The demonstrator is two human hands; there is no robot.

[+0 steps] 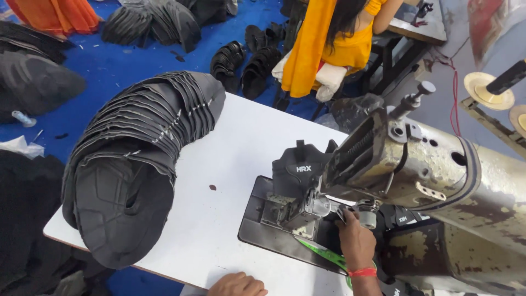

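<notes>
A black shoe upper with a white logo sits under the head of an old cream sewing machine, on its dark bed plate. My right hand, with a red band at the wrist, reaches into the needle area, its fingertips pinched on the black material beside the presser foot. A green tool lies under that hand. My left hand rests at the near edge of the white table; only its knuckles show.
A long stack of black shoe uppers curves across the left of the table and overhangs its edge. More black pieces lie on the blue floor. A person in yellow sits at another table behind.
</notes>
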